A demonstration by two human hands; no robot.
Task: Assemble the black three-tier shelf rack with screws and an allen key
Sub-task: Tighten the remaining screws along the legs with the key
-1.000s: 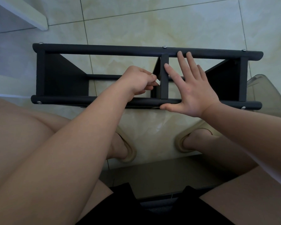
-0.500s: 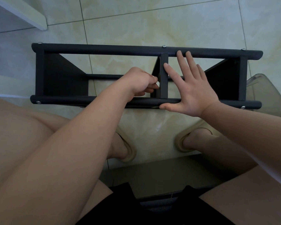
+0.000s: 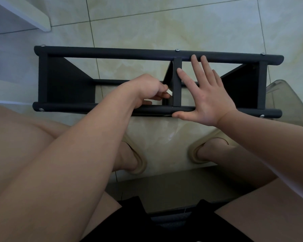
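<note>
Showed pale marbled floor tiles (image 3: 147, 28) crossed by dark grout lines. Held a white panel (image 3: 24, 13) at the far left corner and a translucent grey plastic piece (image 3: 290, 105) at the right. Nearer in, carried a beige left slipper (image 3: 140, 165) and right slipper (image 3: 196, 151); nearest, black shorts (image 3: 164, 229).

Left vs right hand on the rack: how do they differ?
Left hand is curled, pinching a small pale piece; right hand lies flat, fingers spread. Left hand reaches inside the rack beside the middle panel; right hand spans both rails. Both are at the middle panel.
</note>
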